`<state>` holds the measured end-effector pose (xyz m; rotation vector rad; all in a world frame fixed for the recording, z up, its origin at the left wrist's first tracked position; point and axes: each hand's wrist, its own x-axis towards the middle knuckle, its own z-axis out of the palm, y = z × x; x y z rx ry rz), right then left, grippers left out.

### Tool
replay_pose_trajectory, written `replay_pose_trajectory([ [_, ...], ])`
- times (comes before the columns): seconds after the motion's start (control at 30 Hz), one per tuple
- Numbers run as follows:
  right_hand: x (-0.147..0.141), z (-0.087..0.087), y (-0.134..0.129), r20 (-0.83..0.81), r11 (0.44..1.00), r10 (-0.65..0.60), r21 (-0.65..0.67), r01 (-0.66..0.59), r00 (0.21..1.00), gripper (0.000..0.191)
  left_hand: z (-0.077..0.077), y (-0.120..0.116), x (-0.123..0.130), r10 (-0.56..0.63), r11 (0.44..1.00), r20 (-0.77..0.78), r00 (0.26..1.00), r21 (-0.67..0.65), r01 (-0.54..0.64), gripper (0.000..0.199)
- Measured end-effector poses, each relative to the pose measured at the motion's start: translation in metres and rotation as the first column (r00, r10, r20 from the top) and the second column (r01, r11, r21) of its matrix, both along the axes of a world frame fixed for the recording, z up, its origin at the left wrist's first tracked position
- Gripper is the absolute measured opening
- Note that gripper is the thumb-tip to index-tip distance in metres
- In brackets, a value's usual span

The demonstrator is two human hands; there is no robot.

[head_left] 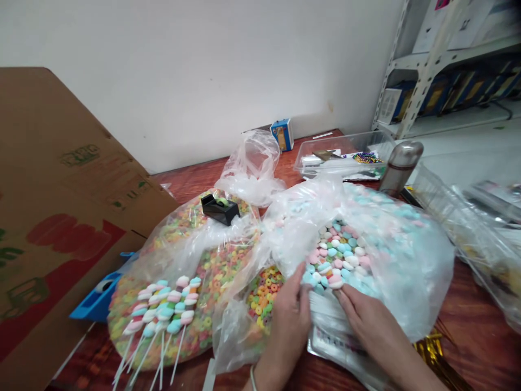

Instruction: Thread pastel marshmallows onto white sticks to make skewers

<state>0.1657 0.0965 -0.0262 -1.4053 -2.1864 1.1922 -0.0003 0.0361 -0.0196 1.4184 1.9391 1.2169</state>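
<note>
My right hand [366, 317] pinches at the lower end of a candy skewer [334, 281], a short stack of pink, white and blue candies with a coloured ring between; its stick is hidden. My left hand [290, 309] is at the near edge of the opened plastic bag [411, 271], its fingers closed on the film. Inside that bag lie many pastel candies [345, 250]. Beside my left wrist, an open part of another bag shows colourful ring-shaped candies [264, 293]. Several finished candy skewers [166, 307] on white sticks rest on the ring-candy bag at left.
A black tape dispenser [220, 209] sits on the ring-candy bag. Behind are a clear tray [345, 149] and a metal flask [401, 165]. A cardboard box [77, 217] stands left, beside a blue holder [97, 296]. Clear packages [480, 233] are at right, gold tinsel [433, 353] near front.
</note>
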Motion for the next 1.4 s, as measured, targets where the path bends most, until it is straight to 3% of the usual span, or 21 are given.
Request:
replay_pose_trajectory([
  [0.07, -0.001, 0.001, -0.002, 0.210, 0.993, -0.022, 0.114, -0.002, 0.977, 0.031, 0.000, -0.007, -0.025, 0.103, 0.995, -0.154, 0.983, 0.000, -0.104, 0.037],
  [0.1, -0.002, 0.002, -0.004, 0.271, 0.989, -0.022, 0.148, -0.019, 0.962, 0.029, 0.001, -0.009, -0.037, 0.098, 0.994, -0.215, 0.972, -0.024, -0.106, 0.032],
  [0.27, -0.007, 0.001, -0.018, 0.352, 0.957, 0.033, 0.258, -0.131, 0.935, 0.025, 0.003, -0.003, -0.064, -0.179, 0.966, -0.300, 0.937, -0.235, 0.109, 0.019],
  [0.37, -0.008, -0.005, -0.025, 0.339, 0.931, 0.081, 0.311, -0.193, 0.937, 0.024, 0.001, 0.000, -0.063, -0.161, 0.970, -0.295, 0.942, -0.223, 0.096, 0.017],
  [0.43, -0.008, -0.008, -0.029, 0.312, 0.921, 0.152, 0.300, -0.249, 0.938, 0.024, -0.001, 0.000, -0.062, -0.070, 0.981, -0.214, 0.974, -0.193, 0.028, 0.014],
  [0.5, -0.009, -0.009, -0.034, 0.284, 0.910, 0.220, 0.286, -0.301, 0.933, 0.025, -0.002, -0.002, -0.062, 0.048, 0.977, 0.021, 0.999, -0.210, -0.043, 0.010],
  [0.53, -0.010, -0.009, -0.037, 0.275, 0.905, 0.243, 0.281, -0.319, 0.930, 0.024, -0.003, -0.003, -0.062, 0.094, 0.970, 0.176, 0.980, -0.237, -0.051, 0.009],
  [0.63, -0.013, -0.008, -0.041, 0.267, 0.896, 0.283, 0.268, -0.353, 0.921, 0.024, -0.004, -0.007, -0.059, 0.153, 0.963, 0.534, 0.832, -0.270, -0.003, 0.014],
  [0.73, -0.015, -0.006, -0.042, 0.284, 0.906, 0.279, 0.240, -0.349, 0.917, 0.025, -0.003, -0.010, -0.053, 0.190, 0.966, 0.614, 0.766, -0.255, -0.035, 0.018],
  [0.9, -0.012, -0.003, -0.041, 0.281, 0.922, 0.287, 0.177, -0.344, 0.916, 0.028, 0.001, -0.010, -0.045, 0.237, 0.967, 0.622, 0.747, -0.224, -0.120, 0.021],
  [1.07, -0.013, -0.001, -0.041, 0.252, 0.944, 0.269, 0.120, -0.306, 0.930, 0.029, 0.008, -0.013, -0.033, 0.178, 0.972, 0.516, 0.838, -0.226, -0.067, 0.012],
  [1.13, -0.013, -0.003, -0.042, 0.229, 0.957, 0.248, 0.092, -0.275, 0.941, 0.030, 0.009, -0.016, -0.030, 0.118, 0.980, 0.379, 0.918, -0.196, -0.045, 0.007],
  [1.23, -0.011, -0.007, -0.042, 0.187, 0.976, 0.196, 0.061, -0.210, 0.963, 0.031, 0.009, -0.021, -0.033, 0.081, 0.985, 0.142, 0.987, -0.160, -0.058, 0.016],
  [1.3, -0.008, -0.009, -0.041, 0.176, 0.981, 0.173, 0.054, -0.185, 0.969, 0.030, 0.007, -0.024, -0.038, 0.043, 0.987, -0.014, 0.999, -0.156, -0.045, 0.021],
  [1.4, -0.004, -0.008, -0.038, 0.169, 0.984, 0.157, 0.061, -0.169, 0.973, 0.031, 0.005, -0.024, -0.043, -0.108, 0.978, -0.187, 0.976, -0.198, 0.070, 0.018],
])
